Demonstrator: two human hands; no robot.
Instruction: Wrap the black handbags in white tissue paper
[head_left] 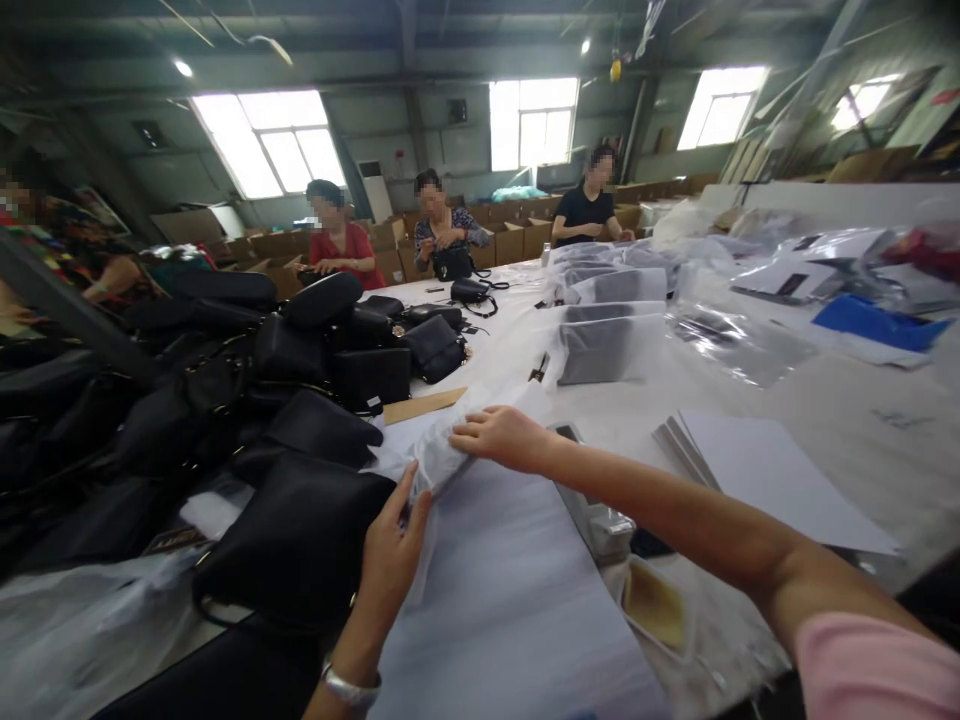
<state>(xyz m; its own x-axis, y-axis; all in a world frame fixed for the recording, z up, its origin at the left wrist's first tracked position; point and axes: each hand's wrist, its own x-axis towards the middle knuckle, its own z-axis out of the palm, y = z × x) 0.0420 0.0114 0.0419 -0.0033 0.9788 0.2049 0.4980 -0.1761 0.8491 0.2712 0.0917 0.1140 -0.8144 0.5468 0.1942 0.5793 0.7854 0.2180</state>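
Note:
A crumpled roll of thin white wrapping paper [441,462] lies slantwise over large flat white sheets [495,590] in front of me. Its near end is between the thumb and fingers of my left hand [391,540]. My right hand [501,437] rests palm down on the far part of the roll, fingers curled over it. What is inside the roll, if anything, cannot be made out. Just left of my left hand lies a black handbag [300,535], its flap side up. A strip of brown cardboard [424,405] lies beyond the roll.
Black handbags [217,370] are heaped at the left. Bags in translucent wraps [604,345] stand in a row ahead. A stack of white boards [780,475], a small tray [656,605] and clear plastic bags [731,325] lie at right. Several people work across the table.

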